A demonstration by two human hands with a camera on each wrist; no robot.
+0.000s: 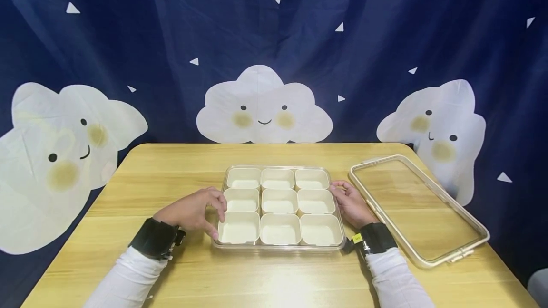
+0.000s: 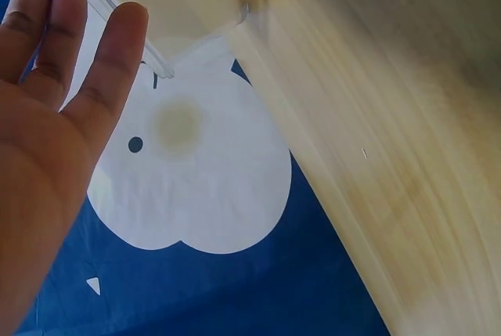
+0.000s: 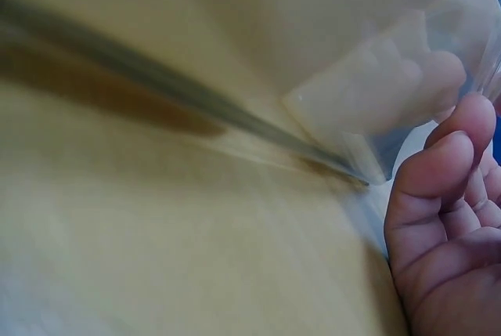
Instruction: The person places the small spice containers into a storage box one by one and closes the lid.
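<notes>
A clear rectangular storage box (image 1: 278,248) holds several cream cups (image 1: 280,228) set in rows, in the middle of the table in the head view. At its left side, my left hand (image 1: 194,210) has thumb and fingers spread apart, with the fingertips at the rim. In the left wrist view, the fingers (image 2: 106,77) lie along the clear edge. My right hand (image 1: 353,206) is at the opposite side. Its thumb and fingertips (image 3: 442,164) touch the clear wall in the right wrist view. The cups look bare inside.
A clear lid with a cream frame (image 1: 421,263) lies slanted on the wooden table (image 1: 180,270), right of the box and close to my right forearm. Behind the table hangs a dark blue curtain (image 1: 171,27) printed with white clouds.
</notes>
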